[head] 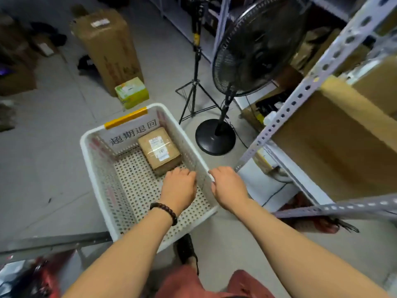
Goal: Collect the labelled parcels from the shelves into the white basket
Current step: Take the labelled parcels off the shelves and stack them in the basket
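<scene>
A white perforated basket (97, 168) with a yellow handle stands on the floor in front of me. One brown cardboard parcel (160, 147) with white labels lies flat in its far right corner. My left hand (179, 187), with a bead bracelet on the wrist, hovers inside the basket just behind the parcel, fingers loosely curled down and holding nothing. My right hand (229, 187) hangs over the basket's right rim, fingers loosely curled, nothing in it. Whether it touches the rim is unclear.
A black pedestal fan (253, 50) and a tripod (194, 87) stand just beyond the basket. A metal shelf upright (300, 97) and a large cardboard box (333, 143) on the shelf are at right. A tall carton (107, 46) and a green box (132, 92) sit behind.
</scene>
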